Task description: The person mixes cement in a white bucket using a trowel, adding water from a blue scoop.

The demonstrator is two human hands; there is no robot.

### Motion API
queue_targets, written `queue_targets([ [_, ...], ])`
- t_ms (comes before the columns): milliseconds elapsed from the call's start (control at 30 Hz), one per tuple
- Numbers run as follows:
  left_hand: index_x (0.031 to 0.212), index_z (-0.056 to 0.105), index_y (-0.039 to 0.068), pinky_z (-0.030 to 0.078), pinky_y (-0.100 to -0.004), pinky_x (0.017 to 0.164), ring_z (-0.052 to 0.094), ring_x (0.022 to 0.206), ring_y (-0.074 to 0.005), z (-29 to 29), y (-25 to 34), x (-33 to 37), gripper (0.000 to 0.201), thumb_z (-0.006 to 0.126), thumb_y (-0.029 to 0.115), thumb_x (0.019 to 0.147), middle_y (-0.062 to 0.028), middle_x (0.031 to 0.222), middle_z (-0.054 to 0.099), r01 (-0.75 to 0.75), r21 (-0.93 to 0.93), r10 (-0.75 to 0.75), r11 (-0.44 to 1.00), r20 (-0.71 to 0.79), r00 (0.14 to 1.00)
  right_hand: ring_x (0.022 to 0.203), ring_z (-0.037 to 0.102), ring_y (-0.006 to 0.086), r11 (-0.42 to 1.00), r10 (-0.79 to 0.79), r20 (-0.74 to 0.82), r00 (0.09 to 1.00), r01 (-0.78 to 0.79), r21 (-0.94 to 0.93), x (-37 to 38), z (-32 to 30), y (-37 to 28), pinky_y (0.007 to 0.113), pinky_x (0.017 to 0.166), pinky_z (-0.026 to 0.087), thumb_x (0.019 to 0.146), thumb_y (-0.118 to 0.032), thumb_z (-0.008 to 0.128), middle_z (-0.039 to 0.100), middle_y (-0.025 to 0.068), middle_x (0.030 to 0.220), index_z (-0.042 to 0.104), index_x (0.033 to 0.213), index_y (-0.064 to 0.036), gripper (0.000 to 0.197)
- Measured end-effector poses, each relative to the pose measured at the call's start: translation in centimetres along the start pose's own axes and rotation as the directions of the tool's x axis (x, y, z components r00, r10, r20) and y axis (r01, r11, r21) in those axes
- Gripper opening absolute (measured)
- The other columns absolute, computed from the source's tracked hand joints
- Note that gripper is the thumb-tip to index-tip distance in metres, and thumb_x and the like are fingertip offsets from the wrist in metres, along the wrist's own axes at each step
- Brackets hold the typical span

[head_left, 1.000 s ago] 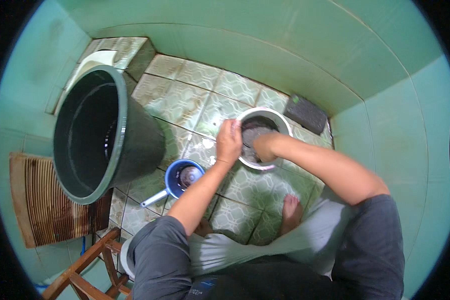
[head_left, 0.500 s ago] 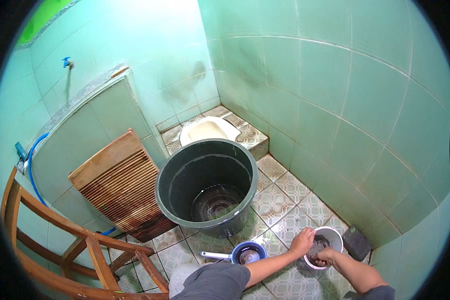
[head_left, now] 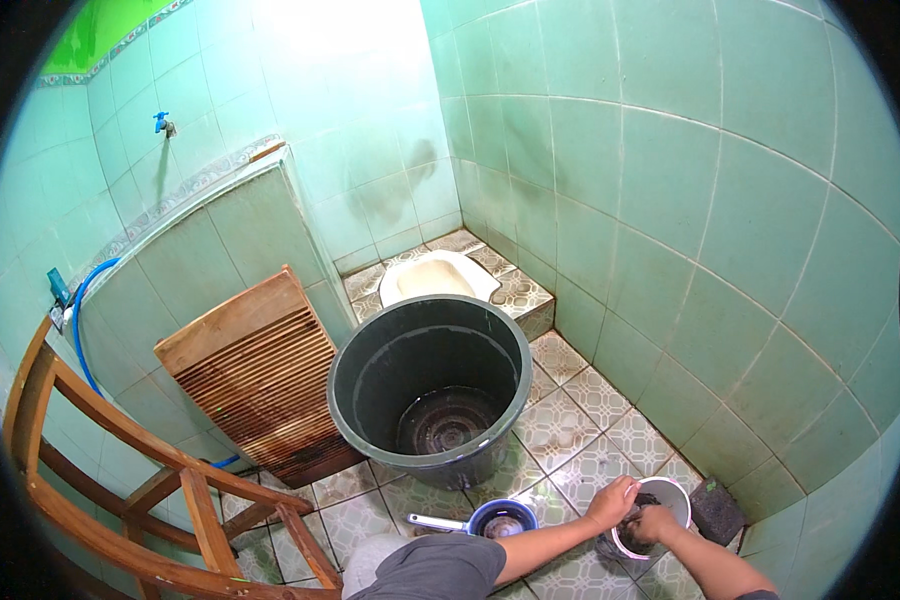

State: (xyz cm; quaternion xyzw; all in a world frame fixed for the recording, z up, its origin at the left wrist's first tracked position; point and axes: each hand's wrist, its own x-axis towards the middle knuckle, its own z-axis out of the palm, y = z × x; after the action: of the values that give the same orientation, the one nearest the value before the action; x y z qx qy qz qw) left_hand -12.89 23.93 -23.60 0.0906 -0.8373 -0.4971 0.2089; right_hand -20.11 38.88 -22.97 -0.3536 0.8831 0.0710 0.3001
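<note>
At the lower right stands a small white pail with a dark grey, wet-looking mass inside. My left hand is closed on the pail's left rim. My right hand reaches down into the pail, its fingers bunched against the dark mass. Those fingertips are hidden, and the kind of the mass does not show. Left of the pail, by my left forearm, a blue dipper with a white handle rests on the floor, partly behind my sleeve.
A large dark green tub with shallow water stands mid-floor before a squat toilet. Leaning at left is a wooden washboard. A wooden chair frame fills the lower left. A dark block sits by the right wall.
The view has shifted, so the whole scene sits slightly lower and to the right. My right hand has moved within the pail, while my left keeps its hold on the rim.
</note>
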Motion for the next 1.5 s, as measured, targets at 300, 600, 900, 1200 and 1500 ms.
queue_targets([
  [300, 0.106, 0.058, 0.004, 0.048, -0.0467, 0.081, 0.058, 0.096, -0.0431, 0.5, -1.8, 0.5, 0.032, 0.049, 0.033, 0.097, -0.0217, 0.100, 0.061, 0.016, -0.086, -0.007, 0.996, 0.110, 0.994, 0.103, 0.066, 0.0294, 0.931, -0.218, 0.078, 0.973, 0.232, -0.282, 0.7, -1.5, 1.8, 0.042, 0.091, 0.050, 0.082, -0.032, 0.061, 0.068, 0.0140, 0.112, 0.071, 0.107, -0.0092, 0.035],
  [600, 0.097, 0.063, 0.001, 0.048, -0.0404, 0.075, 0.060, 0.081, -0.0358, -0.8, -3.8, 3.3, 0.033, 0.052, 0.032, 0.097, -0.0191, 0.088, 0.062, 0.075, -0.061, -0.064, 0.995, 0.152, 0.986, 0.093, 0.069, 0.0296, 0.984, -0.024, -0.036, 0.999, 0.018, -0.180, -1.8, -8.1, -1.6, 0.041, 0.078, 0.055, 0.077, -0.018, 0.064, 0.071, 0.0145, 0.098, 0.073, 0.093, -0.0083, 0.020],
  [900, 0.088, 0.061, -0.001, 0.046, -0.0401, 0.067, 0.058, 0.072, -0.0337, 0.0, -0.7, 3.3, 0.026, 0.053, 0.022, 0.097, -0.0174, 0.081, 0.059, -0.019, -0.065, 0.030, 0.998, 0.175, 0.984, 0.092, 0.070, 0.0303, 0.966, -0.172, 0.017, 0.985, 0.172, -0.192, -2.3, -3.2, -1.4, 0.040, 0.079, 0.055, 0.080, -0.014, 0.059, 0.071, 0.0145, 0.099, 0.074, 0.096, -0.0083, 0.023],
  [1200, 0.094, 0.065, -0.002, 0.046, -0.0307, 0.065, 0.057, 0.068, -0.0178, -0.6, -1.2, 3.1, 0.032, 0.055, 0.027, 0.098, -0.0116, 0.079, 0.061, 0.043, -0.050, -0.035, 0.998, 0.153, 0.988, 0.093, 0.070, 0.0283, 0.988, 0.035, -0.018, 0.999, -0.037, -0.149, -3.7, -9.2, -1.1, 0.038, 0.079, 0.055, 0.082, -0.015, 0.060, 0.072, 0.0131, 0.098, 0.074, 0.096, -0.0077, 0.022],
  [1500, 0.094, 0.064, -0.002, 0.047, -0.0317, 0.066, 0.057, 0.069, -0.0198, -0.1, -1.1, 3.4, 0.030, 0.054, 0.026, 0.098, -0.0142, 0.082, 0.062, 0.021, -0.046, -0.014, 0.999, 0.152, 0.988, 0.092, 0.069, 0.0303, 0.979, -0.179, -0.049, 0.983, 0.173, -0.109, -2.3, -3.1, -1.5, 0.040, 0.081, 0.055, 0.082, -0.014, 0.056, 0.071, 0.0146, 0.098, 0.073, 0.099, -0.0084, 0.025],
])
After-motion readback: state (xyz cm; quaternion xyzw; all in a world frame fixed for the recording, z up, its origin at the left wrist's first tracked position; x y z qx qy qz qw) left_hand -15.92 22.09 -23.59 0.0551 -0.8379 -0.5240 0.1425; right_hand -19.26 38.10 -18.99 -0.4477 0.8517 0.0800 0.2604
